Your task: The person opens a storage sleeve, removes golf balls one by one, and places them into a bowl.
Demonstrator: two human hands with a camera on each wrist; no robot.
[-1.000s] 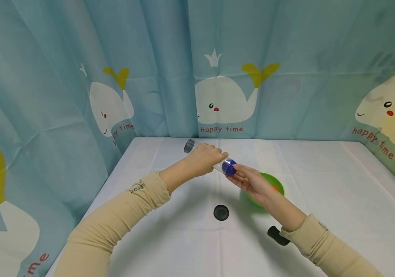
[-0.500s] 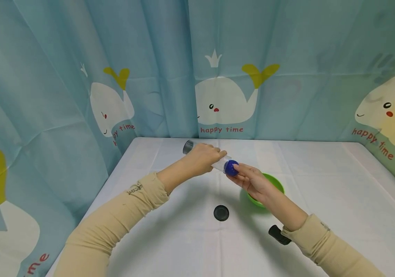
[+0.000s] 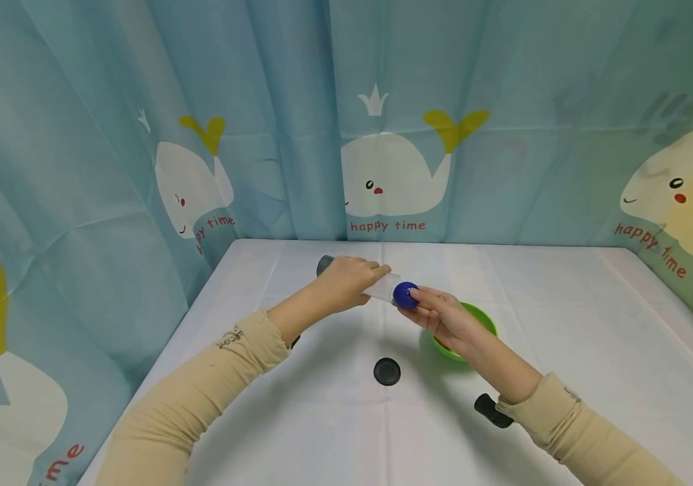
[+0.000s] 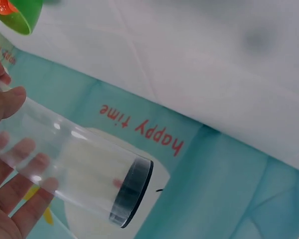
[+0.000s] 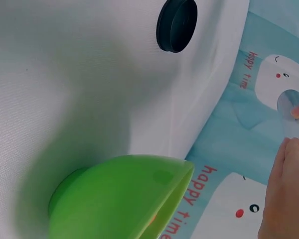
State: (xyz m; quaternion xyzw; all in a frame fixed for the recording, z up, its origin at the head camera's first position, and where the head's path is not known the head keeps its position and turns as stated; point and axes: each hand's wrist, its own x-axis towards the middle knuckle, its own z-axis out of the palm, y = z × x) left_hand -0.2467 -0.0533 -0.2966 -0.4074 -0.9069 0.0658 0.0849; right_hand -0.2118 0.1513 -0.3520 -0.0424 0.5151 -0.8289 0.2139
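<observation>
Above the table, my left hand [image 3: 346, 282] grips a clear plastic tube [image 3: 381, 288], its fingers wrapped round the side. The tube lies tilted, its black-capped end [image 4: 132, 191] toward the back left. At the other, open end my right hand [image 3: 444, 317] pinches a shiny blue ball [image 3: 405, 295] between thumb and fingers. The ball sits right at the tube's mouth, nearly all of it showing. In the left wrist view the tube's length toward the cap looks hollow. Only a sliver of the ball shows in the right wrist view.
A green bowl [image 5: 114, 199] with something orange [image 4: 4, 6] inside stands beneath my right forearm. A round black lid [image 3: 387, 371] lies mid-table. A black cylindrical object [image 3: 494, 410] is partly covered by my right sleeve. Another dark thing [image 3: 295, 341] peeks out by my left cuff.
The tube and left hand have shifted slightly left, away from the ball. The ball, earlier partly inside the tube's end, now shows almost whole at the mouth. The right hand has barely moved.
</observation>
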